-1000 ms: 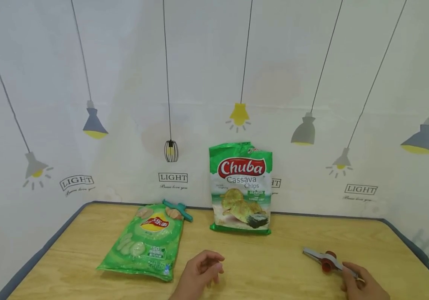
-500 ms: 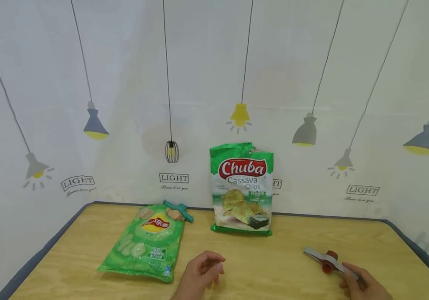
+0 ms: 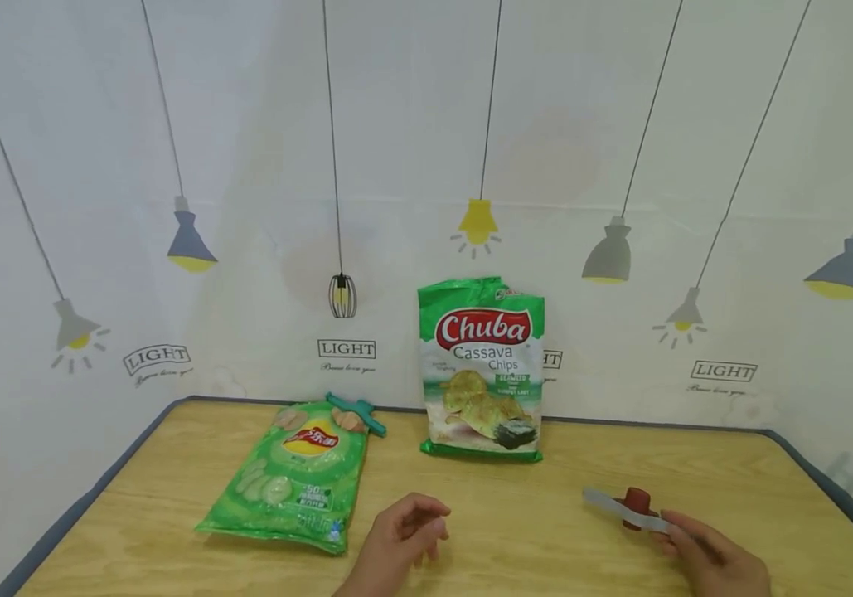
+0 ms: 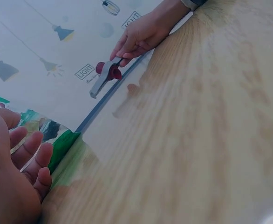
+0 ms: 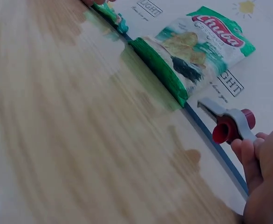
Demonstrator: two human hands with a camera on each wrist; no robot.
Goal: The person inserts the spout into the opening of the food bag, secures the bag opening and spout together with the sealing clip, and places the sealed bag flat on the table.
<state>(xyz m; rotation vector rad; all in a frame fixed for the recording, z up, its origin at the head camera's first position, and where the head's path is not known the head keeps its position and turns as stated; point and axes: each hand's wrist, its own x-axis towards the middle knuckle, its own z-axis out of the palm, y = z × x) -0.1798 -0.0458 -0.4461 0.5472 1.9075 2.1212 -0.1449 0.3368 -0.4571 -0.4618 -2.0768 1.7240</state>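
Note:
My right hand (image 3: 720,560) pinches one end of a grey bag clip (image 3: 650,522) with red round, spout-like parts at its middle. In both wrist views the clip (image 5: 242,125) is held above the table, its far end pointing away from the fingers. My left hand (image 3: 396,543) holds nothing; its fingers hang loosely curled over the table front, right of a green potato chip bag (image 3: 284,489) lying flat. Behind the hands, a green and white cassava chip bag (image 3: 482,373) stands upright against the wall.
A teal clip (image 3: 357,412) is at the lying bag's top right corner; whether it clamps the bag, I cannot tell. The wooden table (image 3: 545,531) has a dark edge, and a lamp-patterned wall covering (image 3: 620,149) rises behind and beside it.
My right hand has moved a little left with the bag clip and turned it, so the red part shows more upright. The left hand and both chip bags have stayed in place.

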